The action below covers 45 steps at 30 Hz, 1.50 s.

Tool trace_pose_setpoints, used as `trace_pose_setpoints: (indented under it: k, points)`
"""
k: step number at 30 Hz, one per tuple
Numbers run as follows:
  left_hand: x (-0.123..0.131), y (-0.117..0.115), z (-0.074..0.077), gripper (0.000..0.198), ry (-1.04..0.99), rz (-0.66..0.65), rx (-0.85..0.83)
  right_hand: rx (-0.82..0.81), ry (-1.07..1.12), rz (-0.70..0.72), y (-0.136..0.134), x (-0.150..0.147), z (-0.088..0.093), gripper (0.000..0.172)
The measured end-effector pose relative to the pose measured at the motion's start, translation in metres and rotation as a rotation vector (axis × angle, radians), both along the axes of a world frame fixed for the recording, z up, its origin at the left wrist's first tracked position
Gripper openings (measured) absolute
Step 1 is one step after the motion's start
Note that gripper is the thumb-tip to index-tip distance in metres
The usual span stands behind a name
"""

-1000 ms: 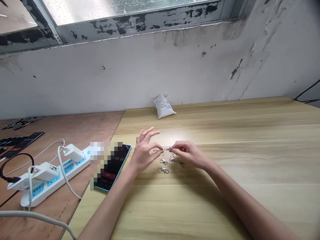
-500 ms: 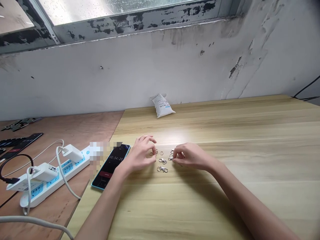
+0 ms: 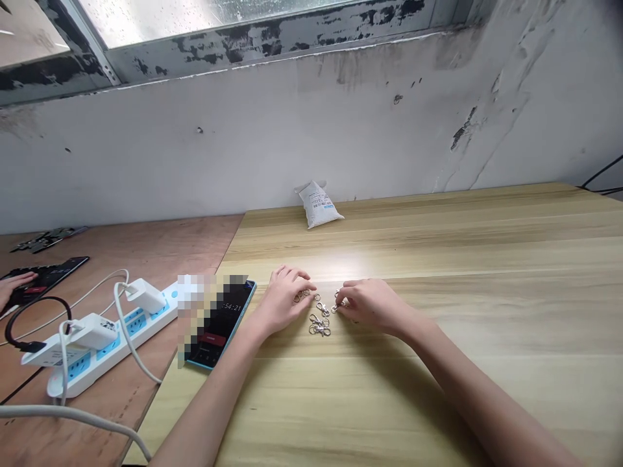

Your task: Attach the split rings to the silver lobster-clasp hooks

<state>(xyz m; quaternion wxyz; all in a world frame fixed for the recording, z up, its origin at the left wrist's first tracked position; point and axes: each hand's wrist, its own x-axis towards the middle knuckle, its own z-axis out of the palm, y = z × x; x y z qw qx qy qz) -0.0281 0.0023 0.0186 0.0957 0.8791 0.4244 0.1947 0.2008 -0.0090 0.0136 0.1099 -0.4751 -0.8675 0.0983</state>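
My left hand (image 3: 288, 297) rests on the table with its fingers apart, the fingertips at a small row of metal split rings (image 3: 306, 294). My right hand (image 3: 368, 302) is closed at the fingertips on a silver swivel clasp (image 3: 335, 309), which the fingers partly cover. More small metal pieces lie behind and under those fingers, mostly hidden. Between the hands lie a swivel clasp (image 3: 322, 309) and, nearer to me, two more clasps with rings (image 3: 320, 325) close together.
A phone (image 3: 221, 331) showing a timer lies left of my left forearm. Beyond it is a white power strip (image 3: 131, 331) with chargers and cables. A white packet (image 3: 319, 205) stands near the wall. Another person's hand (image 3: 17, 285) touches a dark phone (image 3: 61, 275) at far left.
My left hand has moved slightly right, towards the rings. Another clasp now lies between the hands, and the two nearer ones sit closer together. Another person's hand has appeared at far left.
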Motion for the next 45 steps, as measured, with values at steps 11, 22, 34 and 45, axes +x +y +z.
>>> trace_pose_setpoints:
  k: [11,22,34,45]
  points:
    - [0.008,0.004,-0.012,0.014,0.064,-0.009,0.089,0.158,-0.190,0.034,-0.002,-0.009,-0.002,0.027]
    - [0.012,0.004,-0.011,0.018,0.036,-0.008,0.142,0.134,-0.068,0.029,-0.004,-0.003,0.002,0.021]
    - [0.009,0.004,-0.011,0.007,-0.130,0.035,0.032,0.064,-0.045,0.064,-0.002,-0.001,0.003,0.016]
    - [0.010,0.004,-0.011,0.007,-0.163,0.015,0.032,0.128,0.124,0.062,-0.003,-0.008,-0.003,0.013]
